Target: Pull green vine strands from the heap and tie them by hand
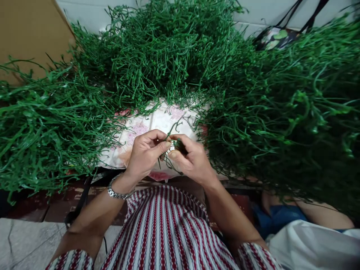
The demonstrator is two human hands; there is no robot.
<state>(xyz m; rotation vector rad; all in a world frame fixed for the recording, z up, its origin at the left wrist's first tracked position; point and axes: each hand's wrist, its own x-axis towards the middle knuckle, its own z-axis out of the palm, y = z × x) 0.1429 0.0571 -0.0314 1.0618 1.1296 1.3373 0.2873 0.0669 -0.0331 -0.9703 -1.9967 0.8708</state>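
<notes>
Both hands meet at centre, wrists bent inward: left hand [146, 152] and right hand [191, 157] pinch a green plastic stem [173, 131] over floral cloth [157, 120], green stem heaps [174, 52] crowding around.

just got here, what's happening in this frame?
A person seated in a red-and-white striped garment pinches a thin green plastic stem between both hands: left hand, with a metal wristwatch, and right hand. Big heaps of green artificial stems surround a floral cloth in front of them.
</notes>
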